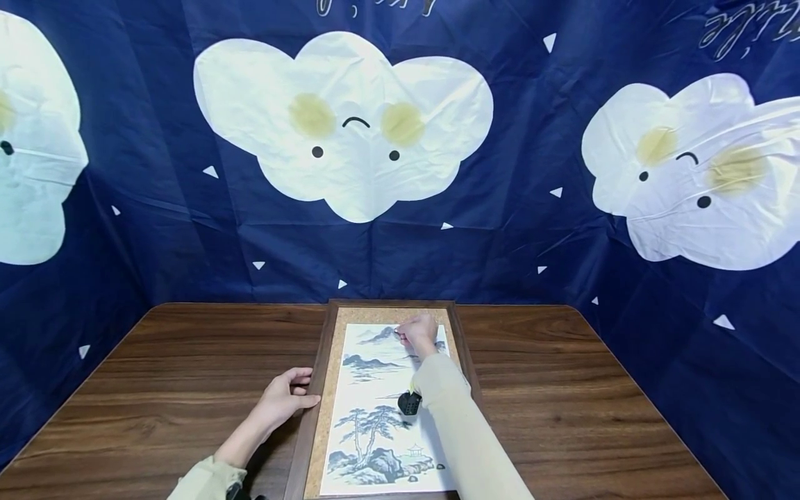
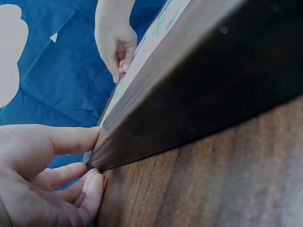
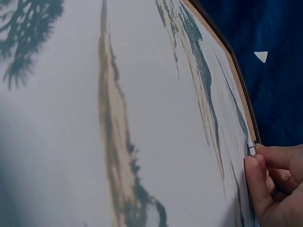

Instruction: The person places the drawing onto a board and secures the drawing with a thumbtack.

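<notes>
A dark wooden frame (image 1: 310,423) with a cork backing lies flat on the table, and a white paper with an ink landscape (image 1: 375,389) lies on the cork. My right hand (image 1: 417,332) reaches to the paper's top edge. Its thumb and forefinger pinch a small dark pin (image 3: 250,149) against the paper (image 3: 156,118). My left hand (image 1: 284,399) rests on the table against the frame's left rail, with the thumb (image 2: 71,139) pressed on the rail's outer side (image 2: 189,99) and the fingers loosely bent beside it. The right hand (image 2: 116,47) also shows far off in the left wrist view.
The brown wooden table (image 1: 187,375) extends to both sides of the frame. A dark blue cloth with white cloud faces (image 1: 344,125) hangs close behind and round both sides. A black wrist-worn device (image 1: 409,403) sits on my right forearm over the paper.
</notes>
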Tool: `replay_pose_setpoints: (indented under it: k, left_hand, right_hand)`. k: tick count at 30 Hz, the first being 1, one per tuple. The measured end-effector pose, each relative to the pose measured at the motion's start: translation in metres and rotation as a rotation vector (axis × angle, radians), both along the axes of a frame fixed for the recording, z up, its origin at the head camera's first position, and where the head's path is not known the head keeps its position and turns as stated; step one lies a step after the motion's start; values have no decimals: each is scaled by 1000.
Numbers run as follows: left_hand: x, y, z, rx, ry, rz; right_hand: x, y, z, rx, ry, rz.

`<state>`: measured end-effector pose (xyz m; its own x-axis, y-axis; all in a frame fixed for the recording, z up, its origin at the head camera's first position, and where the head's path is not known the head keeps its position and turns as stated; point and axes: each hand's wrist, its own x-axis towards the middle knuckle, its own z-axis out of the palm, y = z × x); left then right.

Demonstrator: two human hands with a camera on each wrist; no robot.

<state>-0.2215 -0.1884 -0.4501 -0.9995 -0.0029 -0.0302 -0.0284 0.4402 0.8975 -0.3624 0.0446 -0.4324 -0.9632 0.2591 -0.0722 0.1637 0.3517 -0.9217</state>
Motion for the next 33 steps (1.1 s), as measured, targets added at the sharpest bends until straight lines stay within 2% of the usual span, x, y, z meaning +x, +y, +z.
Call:
replay_pose_setpoints:
  k: [13, 25, 27, 33]
  left_hand:
    - [0, 0, -1, -2, 4, 4]
    - [1, 0, -2, -1, 9, 0]
    - [1, 0, -2, 0, 7, 1]
    - [0, 0, -2, -10, 16, 3]
  right_hand:
    - [-4, 1, -1, 16, -40, -2]
    - [0, -1, -3, 85, 29, -27]
    - [1, -2, -4, 120, 57, -27]
    - [1, -6, -5, 331, 131, -63]
